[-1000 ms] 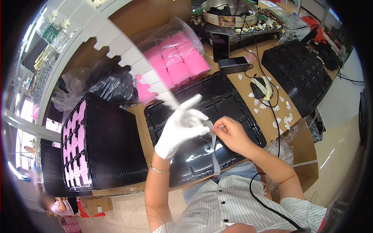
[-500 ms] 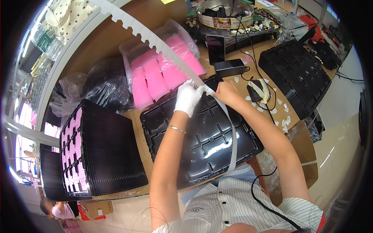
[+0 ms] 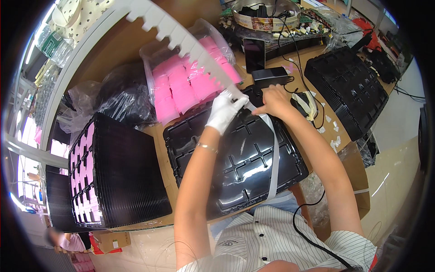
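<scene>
A long white strip (image 3: 199,53) with a notched edge runs from the upper left down to my hands. Its plain tail (image 3: 275,163) drapes over a black plastic tray (image 3: 222,181) and hangs at the near edge. My left hand (image 3: 225,109), in a white glove, is closed on the strip, pinching it above the tray's far part. Just right of it is my bare right hand (image 3: 275,102), its thumb stretched toward the strip and apart from the raised fingers. Whether the thumb touches the strip is hard to make out.
Pink pieces in a clear bag (image 3: 181,86) lie beyond the tray. Stacked black trays stand at left (image 3: 127,177) and right (image 3: 349,93). A phone (image 3: 254,54), a black box-shaped adapter (image 3: 269,77), cables and white scraps (image 3: 335,143) lie on the cardboard-covered table. A round tin (image 3: 267,18) sits behind.
My right hand has let its pinch on the strip loosen, and its fingers have lifted up and away. The left hand, still on the strip, has shifted slightly right.
</scene>
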The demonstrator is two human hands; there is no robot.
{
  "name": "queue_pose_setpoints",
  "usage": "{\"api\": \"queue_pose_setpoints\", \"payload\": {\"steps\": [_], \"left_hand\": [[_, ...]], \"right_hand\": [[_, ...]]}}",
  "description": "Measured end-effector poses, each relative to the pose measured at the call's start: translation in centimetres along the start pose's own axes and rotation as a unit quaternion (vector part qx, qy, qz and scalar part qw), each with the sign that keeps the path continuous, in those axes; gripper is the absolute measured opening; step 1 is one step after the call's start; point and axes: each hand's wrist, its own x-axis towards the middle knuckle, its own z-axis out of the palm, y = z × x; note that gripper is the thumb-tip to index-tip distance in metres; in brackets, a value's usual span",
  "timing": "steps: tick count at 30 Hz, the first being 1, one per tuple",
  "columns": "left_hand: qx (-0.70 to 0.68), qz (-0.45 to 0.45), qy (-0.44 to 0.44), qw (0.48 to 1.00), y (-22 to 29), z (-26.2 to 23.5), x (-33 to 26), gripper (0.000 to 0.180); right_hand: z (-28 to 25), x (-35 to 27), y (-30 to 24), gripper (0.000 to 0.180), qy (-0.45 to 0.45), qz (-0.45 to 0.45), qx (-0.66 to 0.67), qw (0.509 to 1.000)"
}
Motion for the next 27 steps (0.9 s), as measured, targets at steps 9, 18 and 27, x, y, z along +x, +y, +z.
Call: {"api": "queue_pose_setpoints", "payload": {"steps": [9, 18, 27], "left_hand": [[-0.209, 0.061, -0.187, 0.958, 4.5, -7.9, -17.2, 0.008], [-0.188, 0.066, -0.115, 0.973, 2.6, -8.6, -28.6, 0.009], [-0.183, -0.274, 0.202, 0.922, 4.6, -6.1, -33.8, 0.032]], "right_hand": [[-5.5, -11.8, -0.6, 0.023, -0.189, 0.119, 0.750, 0.622], [-1.1, -19.8, -13.9, 0.024, -0.417, 0.038, 0.644, 0.640], [-1.0, -23.1, -18.0, 0.014, -0.347, 0.083, 0.626, 0.693]]}}
